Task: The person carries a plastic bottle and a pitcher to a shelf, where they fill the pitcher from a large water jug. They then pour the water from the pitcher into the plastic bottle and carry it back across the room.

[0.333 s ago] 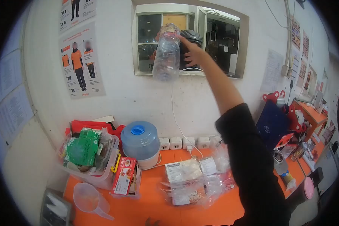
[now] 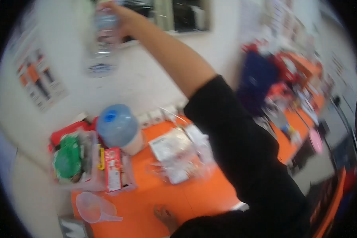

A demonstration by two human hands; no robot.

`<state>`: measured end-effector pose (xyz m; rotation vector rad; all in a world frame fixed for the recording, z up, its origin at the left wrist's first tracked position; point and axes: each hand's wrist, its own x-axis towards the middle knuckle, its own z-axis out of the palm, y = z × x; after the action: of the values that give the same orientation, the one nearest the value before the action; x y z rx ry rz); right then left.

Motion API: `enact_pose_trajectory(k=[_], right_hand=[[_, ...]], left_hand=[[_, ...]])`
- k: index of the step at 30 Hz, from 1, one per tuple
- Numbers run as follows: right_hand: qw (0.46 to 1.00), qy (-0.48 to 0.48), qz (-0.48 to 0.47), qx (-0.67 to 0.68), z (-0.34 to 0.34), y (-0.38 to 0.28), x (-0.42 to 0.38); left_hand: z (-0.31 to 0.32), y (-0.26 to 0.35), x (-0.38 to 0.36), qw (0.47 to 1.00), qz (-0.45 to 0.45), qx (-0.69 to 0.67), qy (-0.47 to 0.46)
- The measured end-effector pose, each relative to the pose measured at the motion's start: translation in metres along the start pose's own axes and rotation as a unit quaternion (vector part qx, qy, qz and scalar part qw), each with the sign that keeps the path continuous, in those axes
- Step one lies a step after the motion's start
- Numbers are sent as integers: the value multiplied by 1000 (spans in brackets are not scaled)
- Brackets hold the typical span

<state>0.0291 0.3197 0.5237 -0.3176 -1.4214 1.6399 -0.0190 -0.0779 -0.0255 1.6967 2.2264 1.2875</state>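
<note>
My right hand (image 2: 123,18) is raised high at the upper left, closed round the upper part of a large clear plastic bottle (image 2: 104,41). The bottle hangs upright before the white wall, by the left side of the window opening (image 2: 210,16). Motion blurs both. Low in the view, my left hand (image 2: 164,216) rests on the orange tabletop (image 2: 135,214) with its fingers apart, holding nothing. A clear funnel-like jug (image 2: 93,207) lies to its left.
A blue water jug (image 2: 119,126) stands against the wall, beside a plastic bin (image 2: 89,176) of packets and a red box (image 2: 113,168). Plastic-wrapped packs (image 2: 174,152) lie mid-table. A dark blue bag (image 2: 258,75) and a pink-topped item (image 2: 315,141) are at the right.
My right hand, open beside the bottle before, now grips it, and both are further left and higher in view. The helmeted person behind the window is no longer clearly seen. The view has shifted and tilted.
</note>
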Motion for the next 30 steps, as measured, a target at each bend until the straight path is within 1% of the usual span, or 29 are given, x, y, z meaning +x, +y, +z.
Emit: enact_pose_trajectory(k=[1, 2, 3, 4, 5, 7, 9, 10, 11, 12, 13, 14, 15, 16, 17, 19, 20, 21, 22, 23, 24, 26, 28, 29, 30], right_hand=[[996, 13, 86, 32, 0, -10, -8], [992, 14, 127, 15, -5, -16, -33], [990, -28, 141, -11, -10, -21, -56], [998, -12, 55, -37, -10, -25, -108], [992, 45, 90, -80, -10, -32, -147], [973, 69, 5, -221, -32, -37, -247], [945, 83, -26, -315, -47, -48, -376], [920, 116, -69, -369, -61, -42, -435], [931, 145, -62, -329, -59, -50, -502], [909, 139, -95, -382, -75, -46, -555], [911, 241, -38, -333, -69, -45, -628], [868, 392, 33, -305, -54, -47, -695], [821, 497, -24, -281, -59, -23, -772], [765, 594, -25, -248, -39, -17, -826], [676, 684, -42, -269, -15, -14, -872], [521, 802, -76, -282, 13, 28, -983], [464, 829, -42, -308, 35, 38, -1020], [405, 852, -2, -331, 57, 46, -1051], [395, 851, 24, -344, 73, 53, -1080], [386, 849, 51, -357, 86, 57, -1109], [376, 860, 53, -341, 92, 56, -1133], [355, 874, 61, -328, 95, 52, -1177], [269, 814, 244, -453, 88, 45, -1224], [263, 816, 247, -451, 83, 36, -1234], [300, 834, 224, -405, 73, 23, -1244]], left_hand=[[-1, 1, -10, 999, -9, -21, 22], [0, 1, -15, 999, -2, -33, 23], [-1, 2, -19, 999, 10, -42, 14], [-1, 3, -22, 998, 24, -51, 4], [-3, 5, -24, 997, 42, -56, -12], [-3, 4, -25, 993, 80, -74, -42], [-4, 7, -25, 987, 114, -89, -73], [-4, 13, -24, 983, 132, -93, -90], [-7, 27, -23, 979, 146, -96, -108], [-16, 47, -20, 971, 195, -73, -117], [-18, 63, -19, 960, 247, -52, -121], [-14, 69, -19, 954, 262, -58, -134], [-9, 72, -19, 948, 287, -53, -126], [-1, 83, -19, 942, 312, -51, -116], [6, 107, -21, 934, 329, -64, -123], [16, 167, -28, 915, 363, -125, -124], [32, 197, -37, 906, 376, -145, -133], [48, 226, -49, 892, 411, -147, -116], [64, 253, -66, 880, 441, -148, -98], [81, 282, -85, 863, 472, -147, -106], [96, 315, -114, 846, 501, -145, -111], [120, 384, -187, 834, 469, -223, -184], [125, 452, -267, 777, 469, -296, -297], [132, 475, -298, 735, 536, -283, -303], [131, 499, -331, 697, 544, -287, -368]])
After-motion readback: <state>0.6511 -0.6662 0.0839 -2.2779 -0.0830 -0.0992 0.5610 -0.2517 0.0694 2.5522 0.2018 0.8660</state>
